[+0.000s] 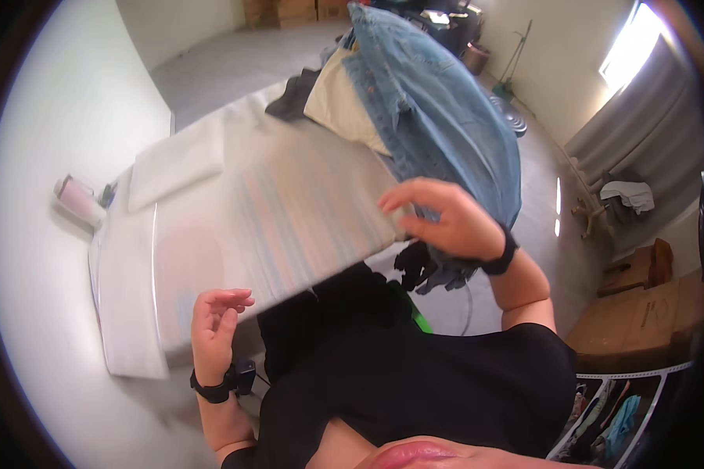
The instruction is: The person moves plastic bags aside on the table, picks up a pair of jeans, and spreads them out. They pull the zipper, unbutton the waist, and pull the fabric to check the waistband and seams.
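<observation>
Beyond the right hand [448,221], which hides part of the jeans [450,105], boxes [291,11] are cut off by the top edge. Stripes [285,223] on the desk [129,313] between it and the left hand [215,316] look blurred.

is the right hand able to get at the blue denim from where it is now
Probably yes: the right hand looks empty, with its fingers loosely bent, and the blue denim lies right beside it in the picture. Nothing seems to block the way, though whether they already touch is hard to tell.
</observation>
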Demonstrator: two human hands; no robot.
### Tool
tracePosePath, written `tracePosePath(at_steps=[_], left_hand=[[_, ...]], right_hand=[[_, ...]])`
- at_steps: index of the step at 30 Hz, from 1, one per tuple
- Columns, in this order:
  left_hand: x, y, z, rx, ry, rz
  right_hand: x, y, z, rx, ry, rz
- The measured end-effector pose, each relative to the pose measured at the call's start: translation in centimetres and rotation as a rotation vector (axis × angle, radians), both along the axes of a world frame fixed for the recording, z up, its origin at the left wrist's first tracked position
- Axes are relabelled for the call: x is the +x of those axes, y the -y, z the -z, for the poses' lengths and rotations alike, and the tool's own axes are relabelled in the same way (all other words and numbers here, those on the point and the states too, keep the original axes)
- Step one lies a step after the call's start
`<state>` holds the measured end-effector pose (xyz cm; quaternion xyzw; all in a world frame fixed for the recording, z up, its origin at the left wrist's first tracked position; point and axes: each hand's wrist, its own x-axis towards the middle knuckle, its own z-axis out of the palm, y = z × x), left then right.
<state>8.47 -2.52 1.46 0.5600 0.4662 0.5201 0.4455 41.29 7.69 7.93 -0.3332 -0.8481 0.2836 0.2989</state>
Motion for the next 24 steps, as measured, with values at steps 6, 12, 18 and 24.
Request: tracePosePath(at_steps=[6,12,18,24], left_hand=[[1.4,-5.7,1.6,0.018,0.089,-0.04],[0.5,-4.9,3.3,-0.014,0.103,0.046],[-1.9,-4.3,3.0,0.003,0.103,0.029],[-3.2,-5.0,2.8,0.07,0.171,-0.003]], right_hand=[[5.4,-13.1,-0.5,0.213,0.139,0.507],[1.7,-19.3,-2.1,0.016,0.892,0.73],[5.4,-24.2,-1.1,0.237,1.275,0.548],[10.6,-21.0,-8.8,0.742,1.202,0.726]])
